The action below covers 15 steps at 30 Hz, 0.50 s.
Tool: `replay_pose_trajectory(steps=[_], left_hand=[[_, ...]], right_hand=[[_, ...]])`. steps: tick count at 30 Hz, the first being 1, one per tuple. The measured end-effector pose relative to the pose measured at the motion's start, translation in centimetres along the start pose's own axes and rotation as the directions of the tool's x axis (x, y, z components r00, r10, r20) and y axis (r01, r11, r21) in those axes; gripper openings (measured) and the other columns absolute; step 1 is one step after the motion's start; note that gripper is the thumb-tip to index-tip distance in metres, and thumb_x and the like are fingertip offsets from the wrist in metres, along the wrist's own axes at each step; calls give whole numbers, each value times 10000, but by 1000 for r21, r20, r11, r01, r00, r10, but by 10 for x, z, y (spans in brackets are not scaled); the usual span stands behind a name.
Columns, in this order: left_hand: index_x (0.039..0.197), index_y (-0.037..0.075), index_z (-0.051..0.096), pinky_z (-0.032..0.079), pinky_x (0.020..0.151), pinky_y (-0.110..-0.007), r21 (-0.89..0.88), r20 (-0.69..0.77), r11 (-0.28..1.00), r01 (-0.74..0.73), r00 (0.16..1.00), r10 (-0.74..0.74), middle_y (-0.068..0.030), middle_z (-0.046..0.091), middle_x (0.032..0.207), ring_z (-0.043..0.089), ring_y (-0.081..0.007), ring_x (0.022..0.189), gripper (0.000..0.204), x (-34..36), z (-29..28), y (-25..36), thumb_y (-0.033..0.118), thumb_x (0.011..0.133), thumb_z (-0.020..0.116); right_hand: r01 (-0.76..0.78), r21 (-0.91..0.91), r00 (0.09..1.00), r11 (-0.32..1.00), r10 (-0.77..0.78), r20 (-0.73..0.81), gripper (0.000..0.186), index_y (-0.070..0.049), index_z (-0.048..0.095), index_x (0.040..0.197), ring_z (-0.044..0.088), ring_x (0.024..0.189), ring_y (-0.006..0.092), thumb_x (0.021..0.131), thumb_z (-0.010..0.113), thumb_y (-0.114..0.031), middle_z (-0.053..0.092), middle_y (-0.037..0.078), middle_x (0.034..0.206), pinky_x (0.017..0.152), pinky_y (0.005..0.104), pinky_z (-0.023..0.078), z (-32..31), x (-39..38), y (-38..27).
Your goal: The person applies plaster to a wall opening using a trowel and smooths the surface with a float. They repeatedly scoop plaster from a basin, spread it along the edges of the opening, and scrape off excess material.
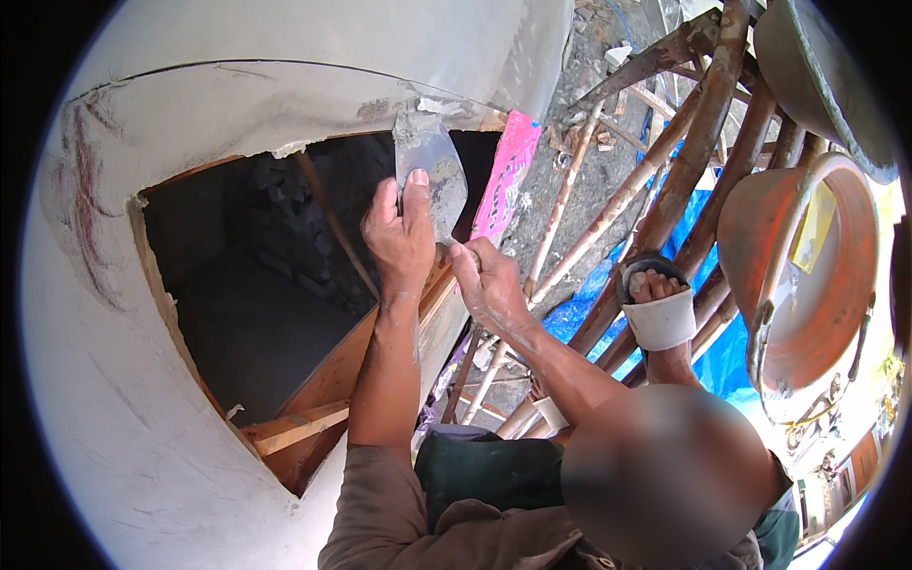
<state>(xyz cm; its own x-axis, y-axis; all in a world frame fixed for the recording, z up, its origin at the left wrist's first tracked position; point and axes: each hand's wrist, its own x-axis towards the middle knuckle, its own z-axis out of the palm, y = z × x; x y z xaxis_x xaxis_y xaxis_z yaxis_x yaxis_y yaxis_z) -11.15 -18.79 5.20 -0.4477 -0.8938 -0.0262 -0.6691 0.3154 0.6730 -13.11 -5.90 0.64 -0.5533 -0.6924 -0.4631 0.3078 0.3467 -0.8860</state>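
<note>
A flat, grey, mortar-smeared trowel blade (432, 171) is held up against the upper edge of a rectangular opening (285, 275) cut in a pale plastered wall (114, 408). The left hand (401, 233) is pressed flat against the blade, its fingers together and its thumb laid up the metal, so that the blade is pinned rather than gripped. The right hand (486, 283) is seen just below and to the right, closed around what appears to be the handle of the trowel, though the handle itself is hidden by the fingers. The tip of the blade is set at the broken plaster edge (418, 104) above the opening, where patches of grey render are exposed. The opening is framed by wooden boards (294, 427), and a dark interior is seen behind it. Just right of the blade, a bright pink printed sheet (508, 171), long and narrow, is hung against the wall's edge; its markings are too blurred to be made out. Beyond it, bamboo scaffold poles (617, 199) are crossed over rubble and a blue tarpaulin (589, 304). A foot in a sandal (654, 285) is rested on the poles. To the right, an orange round pan (807, 285) is seen, with a grey one (817, 66) above it.
</note>
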Motion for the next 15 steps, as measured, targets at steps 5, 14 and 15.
replay_pose_trajectory(steps=[5,14,15], left_hand=[[790,-19,564,441,608,-453,84,148,987,137,978,-149,-234,579,697,563,-418,649,334,-1,34,-17,289,915,596],[766,-26,552,436,645,-487,112,122,987,119,984,-133,-267,583,741,562,-472,717,359,11,56,-33,305,903,570],[765,-26,553,435,644,-487,109,110,987,117,986,-129,-266,583,743,561,-472,718,358,11,55,-32,304,904,568]], right_hand=[[-341,112,939,933,334,75,399,36,595,842,529,525,170,969,534,-337,522,100,573,523,366,439,-10,1,24],[-322,7,943,947,320,94,464,67,619,856,585,625,237,957,508,-373,606,172,666,627,384,475,-18,31,54],[-312,-1,946,950,311,96,461,67,624,863,589,638,241,958,508,-369,612,180,678,640,384,478,-19,30,52]])
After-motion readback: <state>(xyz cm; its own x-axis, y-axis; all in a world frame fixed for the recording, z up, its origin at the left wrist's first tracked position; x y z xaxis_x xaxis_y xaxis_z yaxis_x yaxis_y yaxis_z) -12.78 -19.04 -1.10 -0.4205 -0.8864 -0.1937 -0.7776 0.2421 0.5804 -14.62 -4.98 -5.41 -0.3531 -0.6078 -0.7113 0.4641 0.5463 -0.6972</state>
